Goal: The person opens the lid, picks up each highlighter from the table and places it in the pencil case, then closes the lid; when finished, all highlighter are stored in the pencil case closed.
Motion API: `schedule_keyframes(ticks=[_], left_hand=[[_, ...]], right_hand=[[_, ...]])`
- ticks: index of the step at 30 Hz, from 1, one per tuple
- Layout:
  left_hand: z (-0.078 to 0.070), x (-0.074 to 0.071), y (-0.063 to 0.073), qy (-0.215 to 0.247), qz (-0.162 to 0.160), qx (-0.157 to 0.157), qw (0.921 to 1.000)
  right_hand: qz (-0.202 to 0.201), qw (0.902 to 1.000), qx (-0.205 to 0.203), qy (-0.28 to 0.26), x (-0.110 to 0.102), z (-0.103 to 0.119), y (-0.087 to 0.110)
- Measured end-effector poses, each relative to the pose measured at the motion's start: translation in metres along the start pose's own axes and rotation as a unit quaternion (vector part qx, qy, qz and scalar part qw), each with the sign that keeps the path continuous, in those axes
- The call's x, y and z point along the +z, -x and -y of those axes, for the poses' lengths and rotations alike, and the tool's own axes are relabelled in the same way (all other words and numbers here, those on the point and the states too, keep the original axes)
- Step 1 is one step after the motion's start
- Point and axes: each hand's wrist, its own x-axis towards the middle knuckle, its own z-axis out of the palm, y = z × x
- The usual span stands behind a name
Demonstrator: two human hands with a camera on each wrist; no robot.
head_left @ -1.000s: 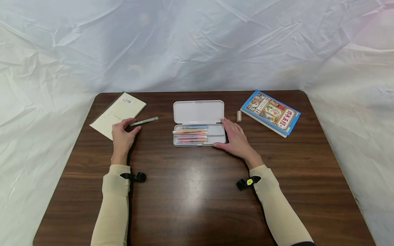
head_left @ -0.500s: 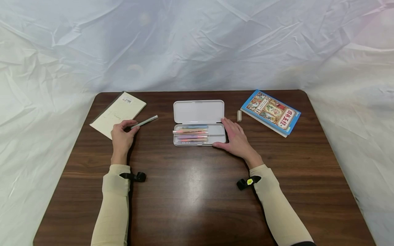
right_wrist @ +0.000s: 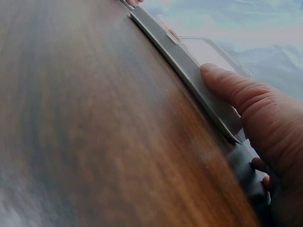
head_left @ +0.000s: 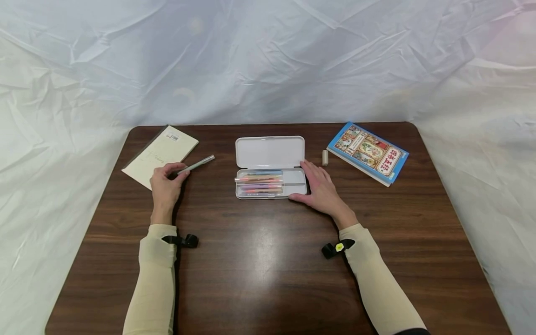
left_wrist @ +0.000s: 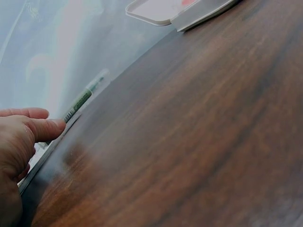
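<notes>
A slim pen (head_left: 197,164) with a clear end is pinched between the thumb and fingers of my left hand (head_left: 164,190), at the notebook's right edge. In the left wrist view the pen (left_wrist: 78,105) shows a green barrel and points up and away from the thumb. A white pencil case (head_left: 298,177) lies open at the middle, its lid (head_left: 270,152) tipped back. Several colourful pens (head_left: 260,184) fill its left part. My right hand (head_left: 321,191) grips the case's right end, thumb at the front. The right wrist view shows that thumb (right_wrist: 227,87) against the front wall; the other fingers are mostly hidden.
A cream notebook (head_left: 161,151) lies under and beyond the left hand. Right of the case are a small whitish eraser-like block (head_left: 325,157) and a blue-edged picture-cover book (head_left: 368,152). Pale cloth (head_left: 268,65) hangs behind the brown wooden table (head_left: 259,260).
The left thumb and fingers have closed on the pen, and its near end has swung toward the thumb, so it slants more steeply. The right hand and the case have stayed put.
</notes>
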Motion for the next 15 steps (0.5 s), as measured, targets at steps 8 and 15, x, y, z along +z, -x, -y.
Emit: schedule_keyframes(ticks=[8,15], left_hand=[[-0.010,0.000,0.002,0.036,-0.010,0.013,0.9992],[-0.036,0.004,0.007,0.058,0.021,0.044,0.9971]], right_hand=[[0.000,1.0000,-0.002,0.000,-0.001,0.001,0.000],[0.001,1.0000,0.001,-0.001,0.000,0.000,0.000]])
